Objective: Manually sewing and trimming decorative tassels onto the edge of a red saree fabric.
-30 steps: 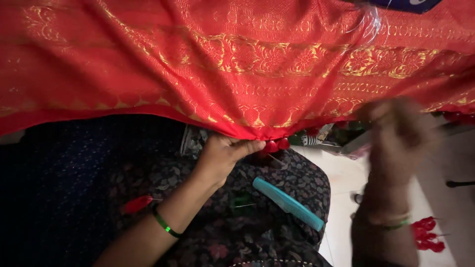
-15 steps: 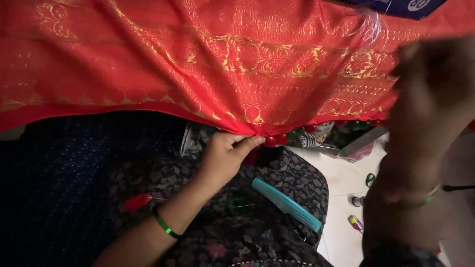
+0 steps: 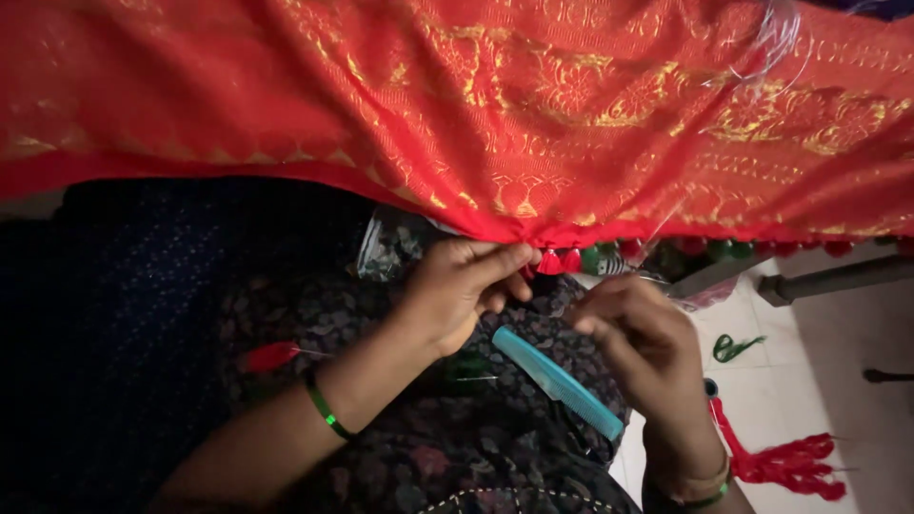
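Your right hand (image 3: 636,335) has come down from where it was raised and blurred at the right edge; it now sits low, just beside your left hand (image 3: 466,290), fingers curled near the red tassel (image 3: 555,260) at the hem of the red cloth (image 3: 495,114); the cloth's gold pattern has shifted slightly in view.

Head view: I look steeply down from head height onto my lap.
Range: close; red cloth (image 3: 495,124) fills the upper frame.
Overlap: single view only.

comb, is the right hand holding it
No, the comb lies on the lap, and the right hand is above it, pinching something thin.
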